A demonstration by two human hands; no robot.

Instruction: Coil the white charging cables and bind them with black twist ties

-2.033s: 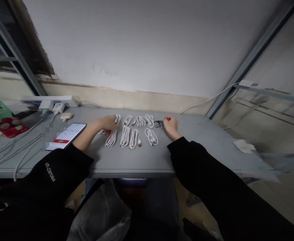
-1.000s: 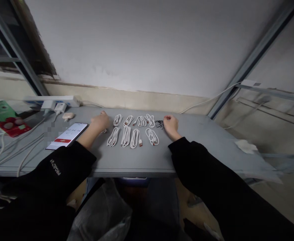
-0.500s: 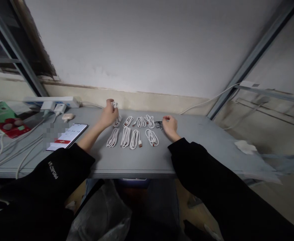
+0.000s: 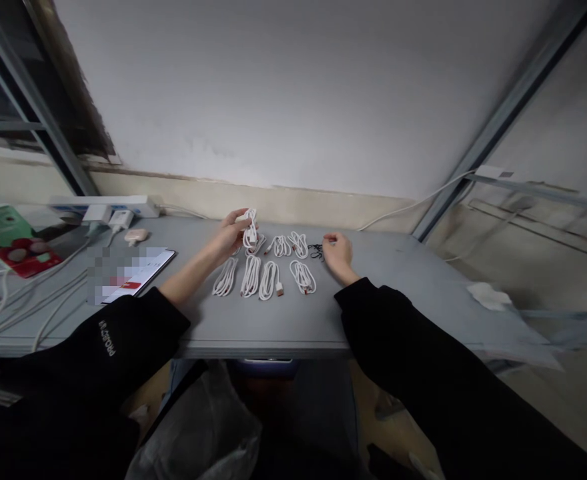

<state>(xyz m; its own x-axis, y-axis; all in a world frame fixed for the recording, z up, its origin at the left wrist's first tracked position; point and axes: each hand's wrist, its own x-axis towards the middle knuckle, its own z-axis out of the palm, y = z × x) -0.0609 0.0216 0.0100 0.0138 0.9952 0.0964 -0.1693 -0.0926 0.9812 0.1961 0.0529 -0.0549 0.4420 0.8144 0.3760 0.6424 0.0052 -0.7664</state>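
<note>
My left hand [image 4: 229, 238] grips a coiled white charging cable [image 4: 250, 230], lifted above the back row of coils. More coiled white cables lie below it in two rows; one coil in the front row [image 4: 269, 280] has its USB plug pointing right. My right hand [image 4: 338, 253] is at the right end of the back row, fingers curled and tips pressed together. Whether anything is between those fingertips cannot be made out. Just left of it lies a small tangle of thin black ties [image 4: 316, 251], close to the fingers.
On the left of the grey table [image 4: 273, 327] lie a phone [image 4: 141, 273], a small pale case [image 4: 136, 236], loose cables and a green-and-red box [image 4: 13, 241]. A power strip [image 4: 143, 205] with chargers sits along the wall. Crumpled white paper [image 4: 488, 295] lies at the right.
My left hand has moved right and slightly down, carrying the coiled cable, which now shows more fully. My right hand stays almost in place beside the black ties.
</note>
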